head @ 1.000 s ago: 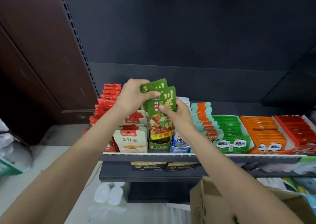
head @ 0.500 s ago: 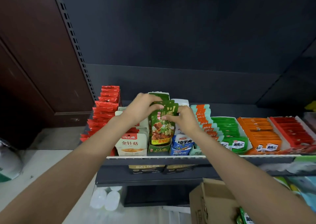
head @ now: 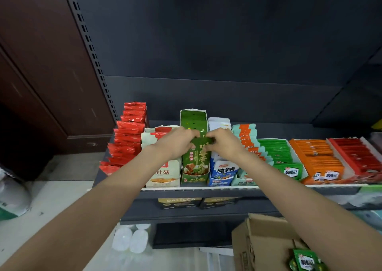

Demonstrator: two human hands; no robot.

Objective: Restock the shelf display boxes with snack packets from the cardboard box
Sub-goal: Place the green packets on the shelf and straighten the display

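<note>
Both hands meet over the green display box point(head: 193, 126) on the shelf point(head: 206, 188). The left hand point(head: 177, 144) curls its fingers round the upper left corner of a green snack packet point(head: 199, 157), and the right hand point(head: 224, 144) pinches the upper right corner. The packet stands upright between them, its lower part inside the front of the green box.

Just left of the left hand sits a cream display box point(head: 165, 173), with red packets point(head: 126, 138) stacked beyond it. Just right of the right hand stands a blue and white display box point(head: 223, 171), then rows of teal and orange packets point(head: 248, 142), green packets point(head: 277, 153), orange packets point(head: 318, 157) and more red ones point(head: 355, 153).

Below the right forearm the open cardboard box point(head: 258, 241) holds a small green packet point(head: 306, 260).
</note>
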